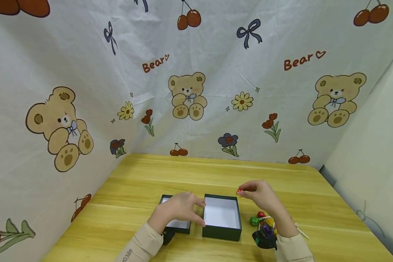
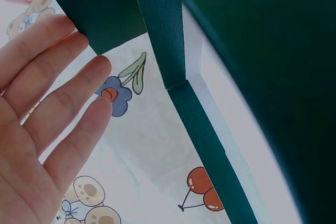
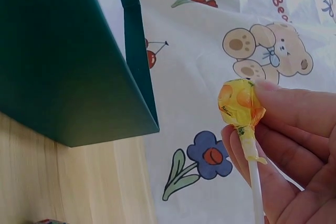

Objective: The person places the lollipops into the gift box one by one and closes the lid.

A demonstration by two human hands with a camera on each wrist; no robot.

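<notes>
My right hand [image 1: 263, 196] is raised just beyond the back right corner of a dark green box [image 1: 221, 233] with a white inside. Between thumb and fingers it pinches a lollipop [image 3: 240, 103] in a clear yellow wrapper with orange prints, its white stick pointing down. At the box's left wall, my left hand [image 1: 180, 207] has its thumb and fingers spread, and the left wrist view shows its fingers [image 2: 68, 108] nearly straight, holding nothing. Part of a shallower green-rimmed box part [image 1: 180, 230], white inside, lies under the left hand and forearm.
Several wrapped lollipops [image 1: 261, 219], green, red, yellow and purple, lie in a pile right of the box, partly covered by the right wrist and its black camera [image 1: 264, 240]. A printed cloth [image 1: 213, 120] hangs behind the wooden table [image 1: 196, 167].
</notes>
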